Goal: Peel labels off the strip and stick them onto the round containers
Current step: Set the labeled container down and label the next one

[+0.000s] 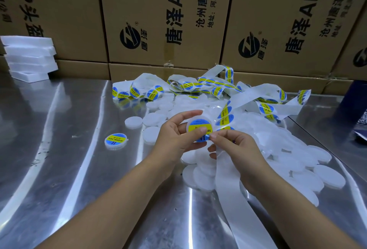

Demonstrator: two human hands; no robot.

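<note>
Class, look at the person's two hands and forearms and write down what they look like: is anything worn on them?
The left hand and right hand are bare: no gloves, and no rings show on the fingers. The left forearm and right forearm are uncovered to the frame's edge, with no sleeve, watch or bracelet in view.

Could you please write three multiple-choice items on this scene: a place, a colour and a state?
1. Where does the lone labelled container lie? A) on the steel table B) in a basket C) on a chair
2. The labels are: A) red and white B) blue and yellow C) green and black
3. The held container: A) bare B) carries a label C) cracked
Answers: A, it sits on the metal; B, each shows both colours; B, a label covers its face in the left hand, while the right hand pinches the strip.
</note>
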